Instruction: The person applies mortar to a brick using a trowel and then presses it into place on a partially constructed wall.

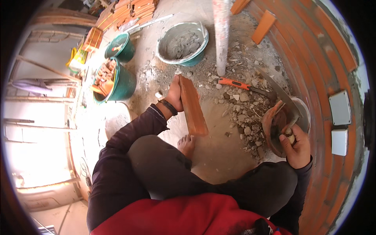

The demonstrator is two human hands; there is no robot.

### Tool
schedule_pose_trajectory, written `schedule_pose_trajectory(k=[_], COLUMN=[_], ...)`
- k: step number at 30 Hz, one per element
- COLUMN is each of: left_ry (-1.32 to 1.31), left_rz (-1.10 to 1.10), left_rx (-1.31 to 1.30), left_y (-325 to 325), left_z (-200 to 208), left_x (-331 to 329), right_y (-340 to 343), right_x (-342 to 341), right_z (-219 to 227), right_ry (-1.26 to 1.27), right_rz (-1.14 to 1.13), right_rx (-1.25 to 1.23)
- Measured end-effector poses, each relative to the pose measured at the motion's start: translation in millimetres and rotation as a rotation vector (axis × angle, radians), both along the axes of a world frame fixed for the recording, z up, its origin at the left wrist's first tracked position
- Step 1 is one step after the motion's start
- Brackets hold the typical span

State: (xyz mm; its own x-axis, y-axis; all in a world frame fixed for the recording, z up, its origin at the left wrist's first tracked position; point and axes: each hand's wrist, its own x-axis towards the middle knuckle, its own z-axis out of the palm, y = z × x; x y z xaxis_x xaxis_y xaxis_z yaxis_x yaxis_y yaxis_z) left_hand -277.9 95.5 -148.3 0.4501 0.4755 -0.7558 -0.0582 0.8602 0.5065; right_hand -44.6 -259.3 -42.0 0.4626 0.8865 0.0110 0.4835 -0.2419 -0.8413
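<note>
My left hand (176, 94) is closed on the upper end of a long, flat orange clay brick (192, 107), tilted above the floor between my knees. My right hand (298, 147) grips the pale handle of a long-bladed tool (282, 93). Its grey, slightly curved blade points up and to the left, over the rim of a round reddish-brown tub (268, 124). What lies in that tub is mostly dark and hard to make out. A hammer (244, 85) with an orange handle lies on the rubble beyond.
Broken rubble (246, 129) covers the floor beside the tub. A basin of grey mortar (160, 49) stands ahead, near an upright pole (221, 39). Green buckets (127, 84) are at left, one holding brick pieces. A brick wall (327, 117) with two white boxes rises at right.
</note>
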Motion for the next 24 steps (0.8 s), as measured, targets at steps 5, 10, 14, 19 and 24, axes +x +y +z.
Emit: schedule_pose_trajectory(k=[5,10,14,19,24], left_ry=[-0.216,-0.268,-0.375,-0.587,-0.503], left_rz=[0.181,0.387,0.542,0.63,0.666], left_rx=[-0.123,-0.234,-0.345,-0.391,-0.14], left_y=[25.3,26.6,25.0,36.7,54.1], left_z=[-47.7,-63.1,-81.5,-101.9,-91.6], left_x=[-36.1,-40.3,-47.5,-67.4,-63.7], right_y=[37.2,95.0,196.5,357.5,476.6], right_x=[-11.5,-25.9,-50.4,-72.4,-82.6], right_z=[7.4,26.0,52.4,51.4,26.6], right_ry=[-0.028,-0.274,-0.554,-1.147,-1.507], right_rz=[0.184,0.158,0.187,0.334,0.477], right_rx=[-0.098,-0.23,-0.252,-0.394,-0.753])
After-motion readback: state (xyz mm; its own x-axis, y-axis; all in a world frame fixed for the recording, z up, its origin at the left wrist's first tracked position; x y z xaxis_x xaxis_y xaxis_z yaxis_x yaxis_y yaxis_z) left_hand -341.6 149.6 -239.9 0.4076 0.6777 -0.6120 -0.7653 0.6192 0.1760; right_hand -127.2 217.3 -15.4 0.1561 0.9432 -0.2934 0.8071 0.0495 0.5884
